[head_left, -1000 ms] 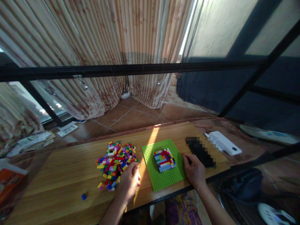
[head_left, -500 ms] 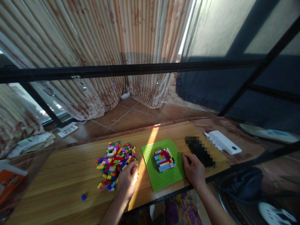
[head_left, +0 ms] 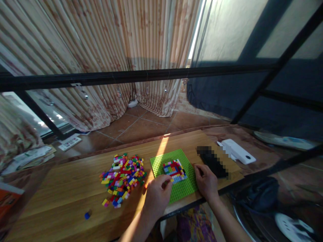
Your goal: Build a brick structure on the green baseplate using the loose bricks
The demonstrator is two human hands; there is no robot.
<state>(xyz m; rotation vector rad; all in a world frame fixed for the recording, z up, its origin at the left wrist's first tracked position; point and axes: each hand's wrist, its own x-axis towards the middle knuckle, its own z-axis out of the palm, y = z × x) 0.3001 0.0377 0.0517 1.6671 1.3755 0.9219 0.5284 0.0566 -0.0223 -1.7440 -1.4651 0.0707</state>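
Observation:
My left hand [head_left: 158, 195] is closed in a pinch over the near left part of the green baseplate [head_left: 180, 196]. A small yellow brick [head_left: 172, 180] shows at its fingertips, beside the low square build of mixed-colour toy bricks [head_left: 180, 176] on the plate. The hand partly covers the build's near left corner. At the plate's right edge rests my right hand [head_left: 207, 181], fingers curled; whether anything is in them is hidden. Left of the plate lies a loose pile of small coloured bricks [head_left: 123, 176].
A lone blue brick [head_left: 87, 215] lies on the wooden table [head_left: 63, 188], left of the pile. To the right is a dark object [head_left: 214, 163], partly blurred out. Beyond it sits a white device [head_left: 239, 152]. A black metal bar [head_left: 151, 74] runs across behind the table.
My left hand has moved right, from the edge of the brick pile to the build on the baseplate. My right hand stays by the plate's edge. The whole view has shifted slightly.

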